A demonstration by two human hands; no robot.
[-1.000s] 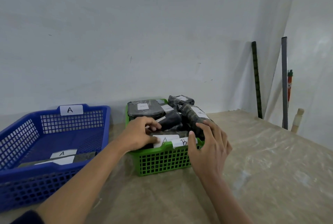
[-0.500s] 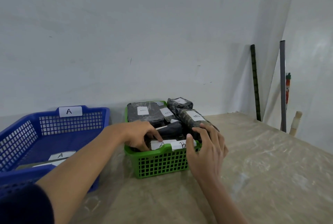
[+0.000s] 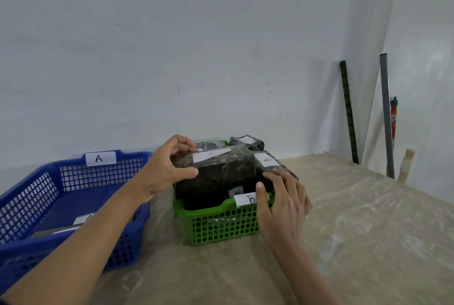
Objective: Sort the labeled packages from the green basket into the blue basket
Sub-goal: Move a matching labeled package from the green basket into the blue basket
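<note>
Our left hand (image 3: 167, 169) had a closed grip on a dark package (image 3: 221, 172), thumb on its front and fingers over its top, holding it tilted above the green basket (image 3: 221, 226). Our right hand (image 3: 282, 204) rested with loose fingers on that basket's right front corner, gripping nothing. The blue basket (image 3: 32, 206), marked A, held at least one labeled package (image 3: 81, 221). Several more remained in the green one on the counter (image 3: 356, 243), so we judged the sorting barely begun.

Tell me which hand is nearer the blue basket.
Left. The left hand grips a black package over the green basket, just right of the blue basket. The right hand is at the green basket's far corner.
</note>
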